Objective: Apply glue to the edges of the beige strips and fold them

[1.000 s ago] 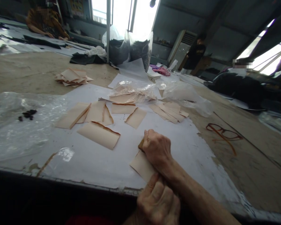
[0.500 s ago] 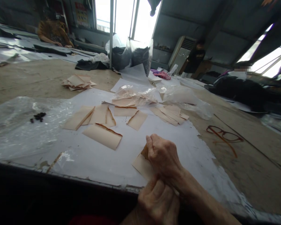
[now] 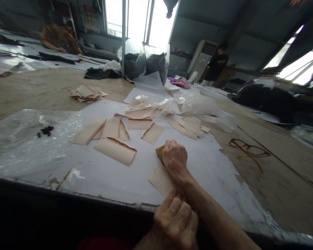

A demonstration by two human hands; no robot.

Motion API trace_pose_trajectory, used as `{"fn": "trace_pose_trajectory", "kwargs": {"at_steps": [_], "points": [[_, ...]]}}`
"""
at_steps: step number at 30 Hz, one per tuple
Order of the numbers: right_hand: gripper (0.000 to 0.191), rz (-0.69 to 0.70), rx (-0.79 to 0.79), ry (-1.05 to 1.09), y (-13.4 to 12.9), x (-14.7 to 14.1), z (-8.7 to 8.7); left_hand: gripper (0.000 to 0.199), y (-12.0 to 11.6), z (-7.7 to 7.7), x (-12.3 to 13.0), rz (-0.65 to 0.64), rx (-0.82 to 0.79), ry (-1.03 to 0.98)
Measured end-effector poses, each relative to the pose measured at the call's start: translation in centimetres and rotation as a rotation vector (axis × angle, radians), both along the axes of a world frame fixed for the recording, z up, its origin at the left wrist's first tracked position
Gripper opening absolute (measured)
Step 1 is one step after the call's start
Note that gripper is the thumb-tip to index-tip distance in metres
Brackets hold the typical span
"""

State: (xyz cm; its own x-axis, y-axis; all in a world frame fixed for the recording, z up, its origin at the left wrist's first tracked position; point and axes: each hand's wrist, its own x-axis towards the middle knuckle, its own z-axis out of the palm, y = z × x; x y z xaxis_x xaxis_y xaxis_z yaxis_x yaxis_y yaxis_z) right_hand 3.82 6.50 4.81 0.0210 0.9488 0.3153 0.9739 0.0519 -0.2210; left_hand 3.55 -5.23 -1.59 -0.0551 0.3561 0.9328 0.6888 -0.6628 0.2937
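Observation:
A flat beige rectangular piece (image 3: 161,180) lies on the white sheet (image 3: 120,180) near the table's front edge. My left hand (image 3: 176,220) is closed over its near end. Just beyond the piece, my right hand (image 3: 174,156) is curled in a fist around a small yellow-brown flat piece (image 3: 159,152); only one corner shows at the left of the fingers, so its kind is unclear. To the left lies a beige piece with a dark brown edge (image 3: 116,151). Several similar pieces (image 3: 111,128) lie behind it.
Crumpled clear plastic (image 3: 156,106) covers more beige pieces. A loose pile (image 3: 87,92) sits far left, fanned pieces (image 3: 190,126) at right. Eyeglasses (image 3: 250,149) rest on the brown tabletop. Dark bits (image 3: 45,130) lie on a plastic sheet (image 3: 23,152). Other people sit and stand farther back.
My right hand has moved forward, away from my left hand, with the yellow-brown piece in it. More of the beige piece now shows. My left hand has hardly moved.

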Motion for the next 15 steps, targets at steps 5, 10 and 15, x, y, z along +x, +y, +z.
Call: {"fn": "trace_pose_trajectory", "kwargs": {"at_steps": [5, 10, 15], "points": [[0.042, 0.093, 0.04, 0.059, -1.1, 2.0, 1.2, 0.022, -0.1, 0.3, -0.3, 0.033, 0.036, 0.049], [0.028, 0.28, 0.048, -0.246, -3.1, 1.9, 0.5, 0.024, 0.0, -0.2, 0.2, 0.004, 0.011, -0.009], [0.026, 0.254, 0.062, -0.321, -2.3, 0.2, -0.6, 0.021, 0.0, -0.5, 0.5, 0.005, -0.017, -0.012]]}}
